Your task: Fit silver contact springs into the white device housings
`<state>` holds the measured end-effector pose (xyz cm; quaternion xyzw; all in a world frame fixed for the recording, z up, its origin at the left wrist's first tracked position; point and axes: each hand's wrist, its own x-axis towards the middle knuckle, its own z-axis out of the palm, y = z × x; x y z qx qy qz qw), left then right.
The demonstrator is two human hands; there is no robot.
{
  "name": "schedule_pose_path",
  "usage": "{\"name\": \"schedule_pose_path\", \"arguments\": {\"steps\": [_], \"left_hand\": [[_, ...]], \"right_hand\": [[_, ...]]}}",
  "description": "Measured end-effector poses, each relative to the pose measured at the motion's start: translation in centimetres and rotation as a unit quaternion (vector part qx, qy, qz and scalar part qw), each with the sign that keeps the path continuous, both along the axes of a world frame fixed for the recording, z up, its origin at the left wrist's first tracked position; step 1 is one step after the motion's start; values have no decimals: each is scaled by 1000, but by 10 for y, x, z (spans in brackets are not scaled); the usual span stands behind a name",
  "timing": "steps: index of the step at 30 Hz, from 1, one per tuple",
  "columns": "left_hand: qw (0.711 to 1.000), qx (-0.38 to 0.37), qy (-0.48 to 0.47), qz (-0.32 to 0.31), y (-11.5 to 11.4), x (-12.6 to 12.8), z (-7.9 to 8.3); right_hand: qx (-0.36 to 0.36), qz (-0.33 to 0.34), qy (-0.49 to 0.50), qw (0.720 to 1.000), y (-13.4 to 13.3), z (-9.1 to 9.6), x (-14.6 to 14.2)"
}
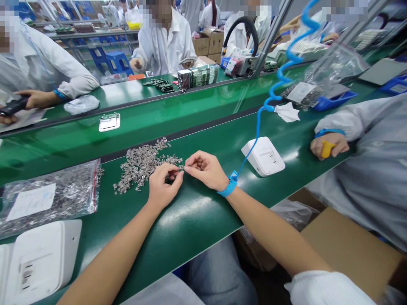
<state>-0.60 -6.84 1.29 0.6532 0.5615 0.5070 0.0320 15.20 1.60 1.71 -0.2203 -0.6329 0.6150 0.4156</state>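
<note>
A loose heap of small metal parts (143, 163) lies on the green bench (197, 212). My left hand (163, 186) rests at the heap's near edge with fingers curled in a pinch on small metal parts. My right hand (205, 169) meets it fingertip to fingertip, thumb and forefinger pinched on a tiny part. A blue wrist strap (229, 186) circles my right wrist, and its coiled blue cord (280, 76) runs up and away. A white plastic housing (263, 156) sits just right of my right hand.
A clear bag of the same metal parts (47, 197) lies at the left, with another white housing (38, 258) at the near left. A co-worker's hand with a yellow finger cot (327, 146) rests at the right. People in white coats sit across the conveyor (152, 114). A cardboard box (349, 250) stands below right.
</note>
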Motion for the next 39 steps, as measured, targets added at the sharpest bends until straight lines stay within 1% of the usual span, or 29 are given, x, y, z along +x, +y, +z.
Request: {"name": "schedule_pose_path", "arguments": {"steps": [3, 8, 12, 16, 21, 27, 30, 33, 39], "left_hand": [[1000, -16, 0, -3, 1, 0, -1], [998, -15, 46, -33, 2, -2, -2], [998, 2, 32, -56, 3, -5, -2], [998, 8, 30, -60, 4, -6, -1], [998, 5, 41, -52, 2, -4, 1], [999, -5, 39, -31, 1, -3, 2], [999, 4, 49, -17, 2, -3, 2], [997, 19, 71, -11, 3, -5, 0], [993, 28, 113, -10, 10, -13, -10]], "right_hand": [[-15, -2, 15, 1000, 1, 0, 0], [-40, 17, 32, 999, 3, 0, 1], [-56, 42, 26, 997, 6, -1, 1], [-60, 61, 36, 996, 8, -1, 1], [-66, 76, 35, 994, 8, 0, 2], [-65, 79, 38, 994, 9, 0, 2], [-67, 75, 27, 995, 11, 0, 3], [-69, 86, 18, 994, 12, -1, 3], [-66, 130, 33, 989, 18, -2, 4]]}}
